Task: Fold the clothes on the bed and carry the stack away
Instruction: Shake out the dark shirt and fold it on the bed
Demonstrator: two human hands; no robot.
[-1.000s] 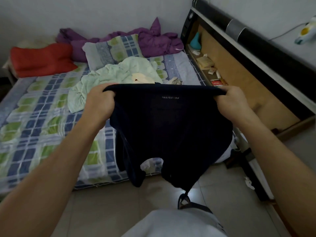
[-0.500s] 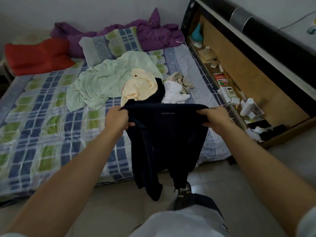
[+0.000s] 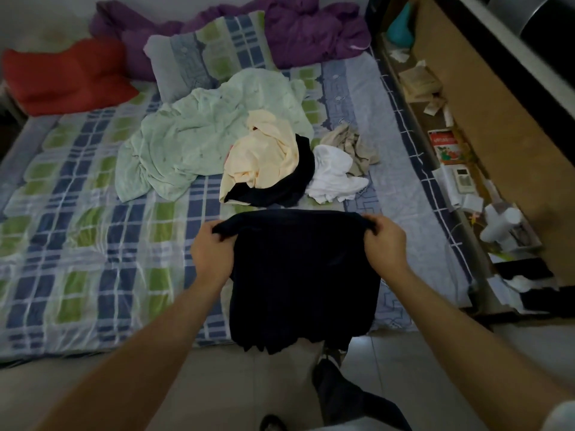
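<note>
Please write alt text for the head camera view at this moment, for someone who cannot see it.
Two bare hands, the left hand and right hand, grip the top corners of a dark garment lying on the near edge of a checked bed, its lower end hanging over the edge. Behind it lies an unfolded pile: a pale green cloth, a cream top, white clothes.

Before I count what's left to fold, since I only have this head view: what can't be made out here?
- Dark navy garment: its type; held by left hand and right hand, lower edge hangs off the bed.
- Second dark garment: mostly under the pale yellow cloth.
- Beige crumpled cloth: partly behind the white cloth.
- Red printed packet: text too small.
</note>
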